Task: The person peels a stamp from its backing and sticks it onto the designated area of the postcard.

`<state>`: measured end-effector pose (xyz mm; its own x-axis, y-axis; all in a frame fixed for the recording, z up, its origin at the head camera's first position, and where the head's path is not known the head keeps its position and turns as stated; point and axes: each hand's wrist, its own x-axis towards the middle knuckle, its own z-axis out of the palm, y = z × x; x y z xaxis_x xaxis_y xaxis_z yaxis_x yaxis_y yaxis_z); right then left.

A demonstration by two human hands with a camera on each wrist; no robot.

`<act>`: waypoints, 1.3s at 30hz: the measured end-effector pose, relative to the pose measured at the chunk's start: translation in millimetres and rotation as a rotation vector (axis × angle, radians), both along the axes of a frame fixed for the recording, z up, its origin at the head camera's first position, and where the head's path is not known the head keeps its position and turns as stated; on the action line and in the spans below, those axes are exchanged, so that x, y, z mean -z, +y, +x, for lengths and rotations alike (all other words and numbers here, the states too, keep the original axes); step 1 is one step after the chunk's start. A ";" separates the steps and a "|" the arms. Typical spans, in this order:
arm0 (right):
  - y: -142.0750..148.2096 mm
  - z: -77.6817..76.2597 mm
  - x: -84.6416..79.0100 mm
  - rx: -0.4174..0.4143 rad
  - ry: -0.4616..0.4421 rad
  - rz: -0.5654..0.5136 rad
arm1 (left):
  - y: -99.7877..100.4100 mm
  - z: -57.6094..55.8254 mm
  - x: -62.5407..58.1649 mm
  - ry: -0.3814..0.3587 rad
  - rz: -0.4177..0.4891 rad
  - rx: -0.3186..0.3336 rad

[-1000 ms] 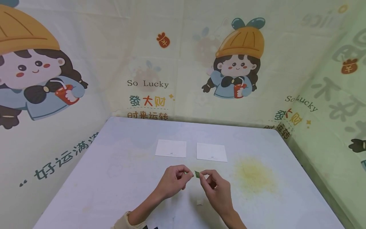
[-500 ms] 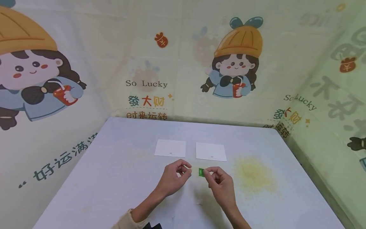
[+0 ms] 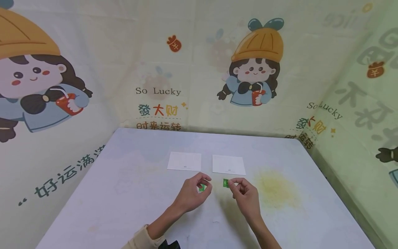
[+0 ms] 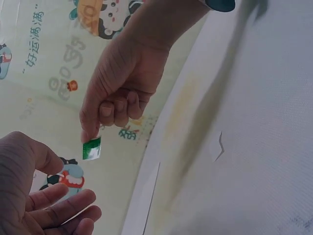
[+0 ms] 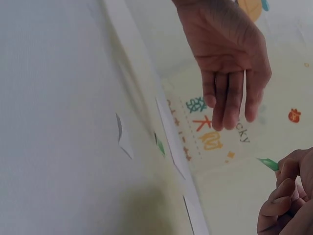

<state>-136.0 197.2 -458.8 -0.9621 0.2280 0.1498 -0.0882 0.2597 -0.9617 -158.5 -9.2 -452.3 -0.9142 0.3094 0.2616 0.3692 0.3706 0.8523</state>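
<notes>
My right hand [image 3: 247, 196] pinches a small, shiny green square [image 3: 226, 183] by its edge, between thumb and forefinger. The square hangs above the table and shows well in the left wrist view, green square [image 4: 91, 148] included. My left hand [image 3: 192, 193] is to the left of it, thumb and fingers apart and loosely bent, with nothing between them in the right wrist view, left hand [image 5: 230, 63]. A second green piece [image 5: 160, 145] lies on the table below; in the head view it shows through the gap of the left hand's fingers.
Two white cards [image 3: 184, 161] lie side by side on the white table [image 3: 124, 193], beyond the hands. A curled white scrap [image 5: 124, 139] lies nearer the person. A yellow stain [image 3: 278, 190] marks the right side. Printed cloth walls [image 3: 192, 69] surround the table.
The hands have drawn apart, the right one moving rightward and slightly forward with its green square. The left fingers have loosened, and the second green piece now shows through their gap.
</notes>
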 end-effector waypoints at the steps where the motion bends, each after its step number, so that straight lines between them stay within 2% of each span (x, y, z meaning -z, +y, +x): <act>1: 2.1 -1.7 1.7 0.003 -0.001 -0.001 | 0.3 0.0 0.1 -0.006 -0.001 0.007; 7: 11.5 -10.6 7.3 0.008 -0.023 -0.004 | 1.9 1.0 1.5 -0.032 -0.031 0.019; 15: 20.0 -25.2 12.9 0.010 -0.069 0.012 | 4.1 -3.7 5.3 0.010 -0.129 -0.014; 19: 26.3 -28.7 15.9 0.029 -0.092 0.025 | 6.3 -6.1 9.3 0.005 -0.121 0.006; 26: 35.8 -37.0 20.8 0.042 -0.135 0.042 | 7.8 -12.0 13.0 0.056 -0.133 0.018; 33: 44.4 -48.8 23.5 0.042 -0.146 0.071 | 10.8 -20.1 14.2 0.055 -0.167 0.028; 39: 48.1 -54.8 19.6 0.040 -0.136 0.076 | 10.7 -25.0 14.9 0.075 -0.207 0.013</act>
<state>-190.7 245.3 -478.3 -0.9650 0.2598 0.0367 0.0539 0.3329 -0.9414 -183.5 1.5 -467.3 -0.8902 0.3754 0.2581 0.4345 0.5294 0.7286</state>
